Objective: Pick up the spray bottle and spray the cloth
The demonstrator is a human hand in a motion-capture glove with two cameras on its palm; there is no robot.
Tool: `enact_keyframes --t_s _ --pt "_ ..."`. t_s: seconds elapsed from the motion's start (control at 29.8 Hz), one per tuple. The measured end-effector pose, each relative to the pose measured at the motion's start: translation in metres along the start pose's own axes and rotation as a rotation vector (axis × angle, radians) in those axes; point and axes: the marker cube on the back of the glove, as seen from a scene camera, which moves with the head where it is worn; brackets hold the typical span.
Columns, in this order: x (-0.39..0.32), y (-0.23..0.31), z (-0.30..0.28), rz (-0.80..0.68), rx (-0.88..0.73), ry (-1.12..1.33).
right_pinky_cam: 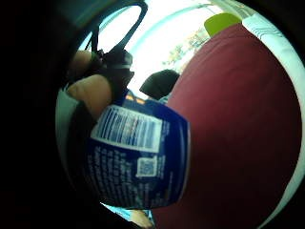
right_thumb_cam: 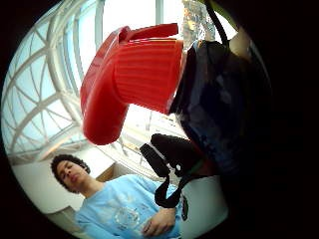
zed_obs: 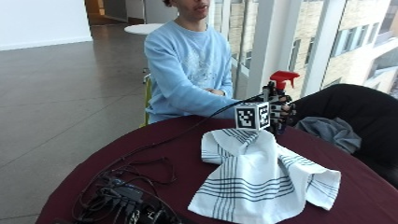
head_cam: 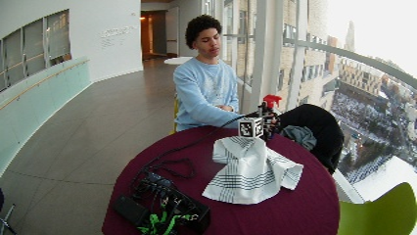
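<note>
We count one spray bottle (zed_obs: 281, 93), one cloth (zed_obs: 261, 177) and one gloved right hand (zed_obs: 278, 112) at work. The hand has its fingers curled round the bottle, holding it upright above the table (zed_obs: 161, 158), just past the cloth's far edge. The bottle has a red trigger head (right_thumb_cam: 130, 79) and a dark blue body with a printed label (right_pinky_cam: 138, 157); we cannot tell what is inside it. The cloth, white with dark stripes, lies rumpled on the table's maroon cover. Nearer than the cloth, one tangle of black cables and boxes (zed_obs: 121, 196) sits by the table's edge.
</note>
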Motion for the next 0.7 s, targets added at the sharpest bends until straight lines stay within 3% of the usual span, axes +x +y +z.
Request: enact_keyframes --t_s 0.47,0.7 --pt "-0.003 0.009 0.000 0.009 -0.009 0.004" --pt "-0.037 0.023 -0.029 -0.042 0.013 0.125"
